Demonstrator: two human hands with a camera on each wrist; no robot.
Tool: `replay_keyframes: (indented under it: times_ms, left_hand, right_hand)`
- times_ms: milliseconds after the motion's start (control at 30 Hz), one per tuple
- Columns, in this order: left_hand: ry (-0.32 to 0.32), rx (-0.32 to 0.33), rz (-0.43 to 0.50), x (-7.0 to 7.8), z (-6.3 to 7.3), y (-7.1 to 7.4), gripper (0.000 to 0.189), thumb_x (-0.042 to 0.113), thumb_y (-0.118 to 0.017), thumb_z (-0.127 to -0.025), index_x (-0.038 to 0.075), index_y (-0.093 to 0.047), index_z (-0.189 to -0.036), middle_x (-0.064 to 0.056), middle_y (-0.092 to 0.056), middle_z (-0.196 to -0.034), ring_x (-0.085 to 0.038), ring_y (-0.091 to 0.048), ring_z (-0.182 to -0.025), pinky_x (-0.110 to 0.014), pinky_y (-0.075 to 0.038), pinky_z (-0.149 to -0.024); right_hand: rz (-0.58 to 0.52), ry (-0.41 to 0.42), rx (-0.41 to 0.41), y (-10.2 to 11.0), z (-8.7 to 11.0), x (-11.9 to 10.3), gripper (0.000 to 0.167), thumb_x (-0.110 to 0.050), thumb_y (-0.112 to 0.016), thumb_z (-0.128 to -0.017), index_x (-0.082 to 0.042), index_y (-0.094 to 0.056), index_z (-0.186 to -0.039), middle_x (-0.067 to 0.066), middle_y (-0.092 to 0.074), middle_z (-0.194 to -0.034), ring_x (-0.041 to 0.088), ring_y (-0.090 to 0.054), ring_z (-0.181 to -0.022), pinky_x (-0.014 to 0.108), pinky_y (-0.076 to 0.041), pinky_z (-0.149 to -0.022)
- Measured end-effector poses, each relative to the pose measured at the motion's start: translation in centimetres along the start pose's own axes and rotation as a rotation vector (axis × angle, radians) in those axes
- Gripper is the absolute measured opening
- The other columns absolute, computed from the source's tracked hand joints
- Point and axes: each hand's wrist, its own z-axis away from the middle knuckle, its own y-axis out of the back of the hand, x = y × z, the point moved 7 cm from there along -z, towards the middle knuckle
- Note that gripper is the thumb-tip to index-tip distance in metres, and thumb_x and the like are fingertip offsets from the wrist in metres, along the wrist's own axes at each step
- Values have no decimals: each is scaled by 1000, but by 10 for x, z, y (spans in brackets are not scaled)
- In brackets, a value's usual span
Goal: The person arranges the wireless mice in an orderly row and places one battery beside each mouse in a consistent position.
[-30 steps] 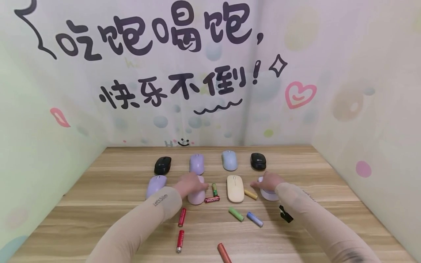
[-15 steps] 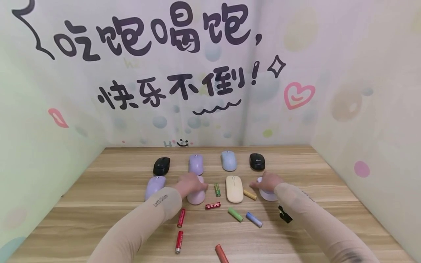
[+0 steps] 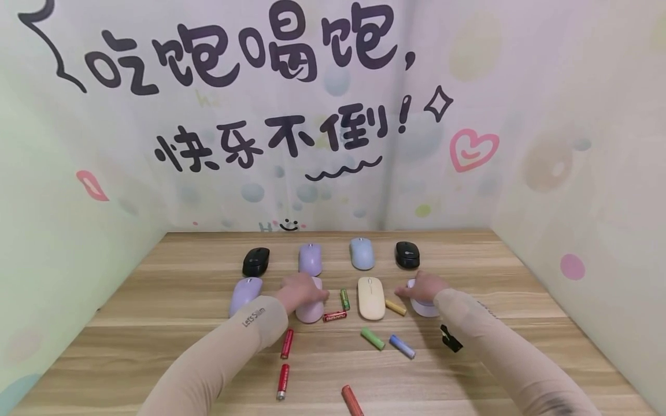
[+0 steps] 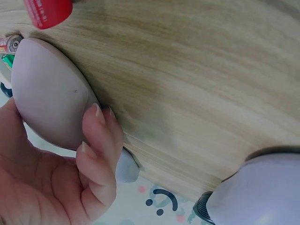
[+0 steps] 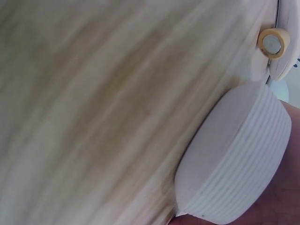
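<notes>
My left hand (image 3: 303, 290) grips a pale pink-lilac computer mouse (image 3: 310, 315), the thumb to its right. In the left wrist view curled fingers (image 4: 99, 140) lie along one side of this mouse (image 4: 49, 89). My right hand (image 3: 426, 286) holds a whitish-lilac mouse (image 3: 425, 310), covering much of its top; the right wrist view shows its ribbed side (image 5: 243, 159). Between the hands lie a cream mouse (image 3: 372, 299), a green battery (image 3: 345, 299), a red battery (image 3: 335, 316) and a yellow battery (image 3: 396, 307).
Behind stand two black mice, a purple mouse (image 3: 310, 259) and a blue mouse (image 3: 362, 254). Another purple mouse (image 3: 245, 296) is partly behind the left sleeve. Nearer lie a light green battery (image 3: 373, 338), a blue battery (image 3: 403, 346), several red ones and a black piece (image 3: 450, 339).
The red battery between the hands rolled toward me, then back away to about its earlier place. The green battery beside it shifted slightly right. Both hands stay on their mice.
</notes>
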Motion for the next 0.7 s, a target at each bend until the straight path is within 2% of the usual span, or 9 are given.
replay_keyframes:
  times_ms: [133, 233, 400, 500, 567, 633, 700]
  left_hand:
    - [0, -1, 9, -1, 1, 0, 69, 58, -59, -76, -4, -58, -105, -17, -61, -95, -30, -58, -86, -40, -46, -76]
    - [-3, -1, 42, -2, 1, 2, 68, 57, -53, -81, -5, -57, -109, -18, -61, -101, -30, -58, -89, -42, -45, -78]
    - [-28, -25, 156, -11, -1, 9, 61, 46, -41, -91, -6, -51, -121, -22, -57, -117, -33, -57, -100, -46, -43, -86]
    - [-36, -26, 175, -23, -3, 14, 60, 39, -39, -94, -7, -38, -133, -23, -49, -128, -34, -54, -104, -47, -43, -87]
    - [-59, -12, 120, -30, -5, 19, 58, 33, -39, -94, -8, -34, -135, -23, -49, -127, -32, -55, -97, -46, -45, -83]
    - [-77, -15, 67, -37, -8, 22, 53, 30, -42, -92, -7, -41, -130, -21, -56, -116, -28, -56, -86, -41, -46, -74]
    - [-118, -23, 56, -40, -9, 24, 43, 27, -46, -89, -6, -52, -116, -17, -60, -95, -23, -53, -73, -34, -44, -63]
  right_hand:
    - [-4, 1, 5, 1, 1, 0, 83, -55, -55, -83, 15, -39, -125, 31, -55, -110, 32, -58, -88, 41, -49, -73]
    - [-40, -18, 13, 1, 1, 2, 83, -56, -56, -81, 14, -40, -125, 33, -53, -111, 35, -56, -91, 43, -49, -75]
    - [-90, -39, 42, 1, 2, 2, 84, -57, -54, -81, 13, -40, -125, 38, -45, -115, 45, -49, -101, 51, -45, -82]
    - [-65, 42, 111, 4, 2, -5, 76, -48, -54, -85, 14, -39, -128, 38, -42, -120, 48, -44, -108, 55, -41, -87]
    - [-26, 144, 184, 8, 5, -15, 65, -37, -57, -87, 13, -42, -126, 35, -45, -120, 47, -47, -107, 54, -41, -88]
    - [-3, 252, 247, 10, 10, -28, 53, -28, -58, -86, 10, -49, -122, 30, -51, -116, 43, -52, -103, 50, -44, -87]
    - [9, 354, 277, 9, 17, -41, 40, -21, -58, -87, 9, -55, -113, 25, -57, -107, 39, -57, -95, 47, -47, -83]
